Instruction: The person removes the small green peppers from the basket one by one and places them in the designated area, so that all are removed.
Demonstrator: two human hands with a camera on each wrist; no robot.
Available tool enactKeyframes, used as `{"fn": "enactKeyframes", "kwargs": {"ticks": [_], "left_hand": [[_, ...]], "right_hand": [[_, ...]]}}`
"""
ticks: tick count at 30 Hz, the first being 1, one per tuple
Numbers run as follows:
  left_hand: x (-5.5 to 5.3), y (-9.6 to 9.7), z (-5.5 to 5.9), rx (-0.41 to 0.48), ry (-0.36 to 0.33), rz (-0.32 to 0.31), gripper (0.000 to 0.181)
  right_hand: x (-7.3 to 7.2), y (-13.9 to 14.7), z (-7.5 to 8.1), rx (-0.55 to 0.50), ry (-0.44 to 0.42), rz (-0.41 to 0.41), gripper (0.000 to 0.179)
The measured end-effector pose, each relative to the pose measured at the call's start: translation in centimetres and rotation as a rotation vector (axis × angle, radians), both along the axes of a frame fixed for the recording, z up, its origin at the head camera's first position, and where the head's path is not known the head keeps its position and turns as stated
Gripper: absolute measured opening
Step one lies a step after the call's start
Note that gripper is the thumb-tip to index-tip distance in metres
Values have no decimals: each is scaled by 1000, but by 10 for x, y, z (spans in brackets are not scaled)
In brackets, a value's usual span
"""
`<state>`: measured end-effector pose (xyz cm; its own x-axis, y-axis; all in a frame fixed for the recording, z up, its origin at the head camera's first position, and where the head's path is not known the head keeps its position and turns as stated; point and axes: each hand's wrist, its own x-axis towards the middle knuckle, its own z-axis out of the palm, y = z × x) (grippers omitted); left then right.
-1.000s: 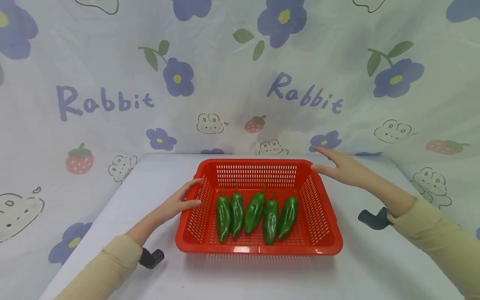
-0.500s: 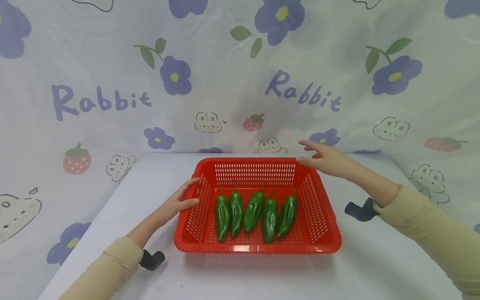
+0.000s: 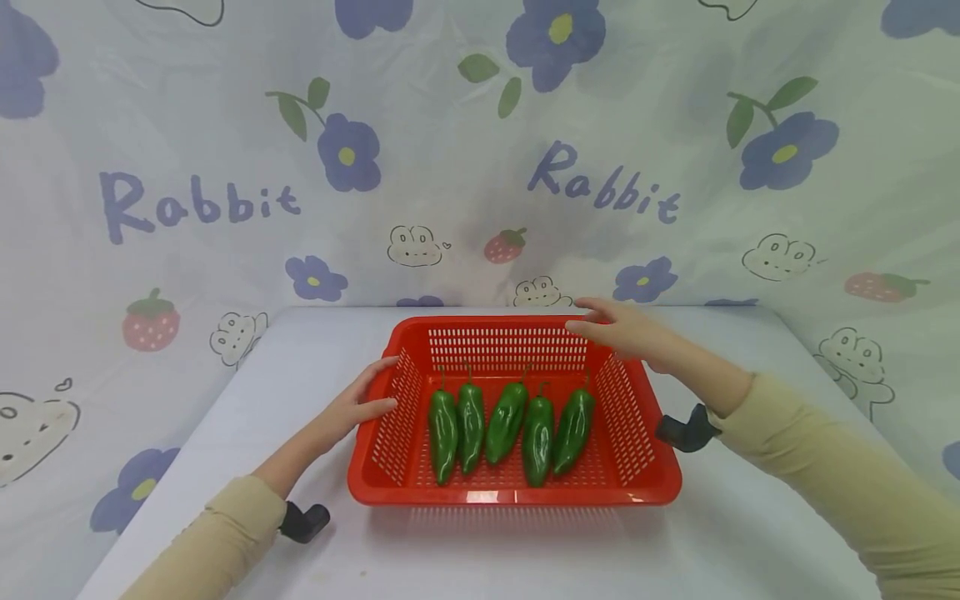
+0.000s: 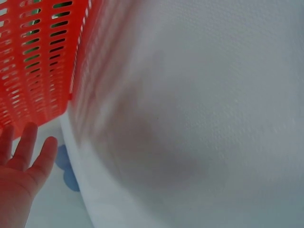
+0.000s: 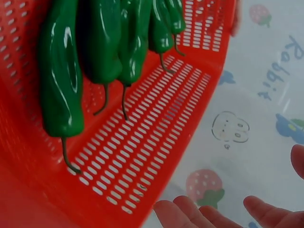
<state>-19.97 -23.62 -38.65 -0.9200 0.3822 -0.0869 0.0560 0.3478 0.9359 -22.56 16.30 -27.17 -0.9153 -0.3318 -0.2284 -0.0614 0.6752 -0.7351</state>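
Several glossy green peppers [image 3: 537,442] lie side by side in a red plastic basket [image 3: 517,497], their stems toward its back wall. My left hand [image 3: 350,411] is at the basket's left rim, its thumb and a finger reaching over the edge. In the left wrist view, other fingers [image 4: 42,164] extend loosely just outside the slotted wall. Over the back right corner hovers my right hand [image 3: 626,333], fingers extended and parted from the thumb, holding nothing. The right wrist view has its fingertips [image 5: 173,213] low beside the basket's rim.
The basket stands on a white-covered table [image 3: 315,342]. Behind it hangs a pale cloth [image 3: 450,167] printed with flowers, strawberries and rabbits. A black wrist mount [image 3: 303,522] sticks out at the left cuff, another black mount [image 3: 687,429] at the right.
My right hand has moved left and inward, from beside the basket's right rim to over its back right corner. The left hand, basket and peppers have stayed in place.
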Motion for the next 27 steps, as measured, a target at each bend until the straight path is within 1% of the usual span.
{"fn": "enactKeyframes", "kwargs": {"ticks": [8, 17, 22, 27], "left_hand": [[0, 1, 0, 5, -2, 2, 70], [0, 0, -1, 7, 3, -3, 69], [0, 0, -1, 4, 1, -3, 70], [0, 0, 0, 6, 1, -4, 70]], "right_hand": [[-3, -10, -20, -64, -56, 14, 68], [-4, -22, -42, -20, -111, -6, 68], [-4, -28, -49, -32, -162, -16, 68], [-3, -32, -55, -33, -172, 7, 68]]}}
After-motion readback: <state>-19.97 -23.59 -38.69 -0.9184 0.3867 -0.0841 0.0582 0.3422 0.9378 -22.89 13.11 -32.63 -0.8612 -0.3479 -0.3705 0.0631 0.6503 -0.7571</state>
